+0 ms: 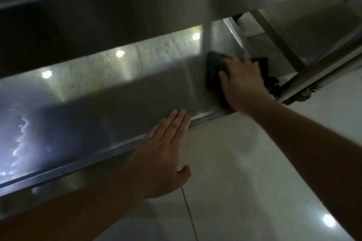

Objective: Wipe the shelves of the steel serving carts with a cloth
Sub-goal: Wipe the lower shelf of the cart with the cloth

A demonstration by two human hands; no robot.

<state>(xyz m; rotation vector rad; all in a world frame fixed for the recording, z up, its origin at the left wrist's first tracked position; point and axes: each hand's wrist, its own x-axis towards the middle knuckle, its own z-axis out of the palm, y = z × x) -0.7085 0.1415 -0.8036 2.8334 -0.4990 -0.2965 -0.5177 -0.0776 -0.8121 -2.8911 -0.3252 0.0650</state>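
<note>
Head view: looking down at a steel shelf (109, 92), low on the cart, ceiling lights glinting in it. Pressing a dark cloth (214, 72) flat against the shelf's far right corner with the right hand (243, 82) — fingers spread over the cloth, edges blurred. Resting the left hand (166, 148) on the shelf's near rim (94, 159), fingers straight and pressed together, thumb held apart, holding nothing. Showing a caster (305, 94) just right of the cloth, and pale floor (254, 182) tiles nearer — under both forearms.
</note>
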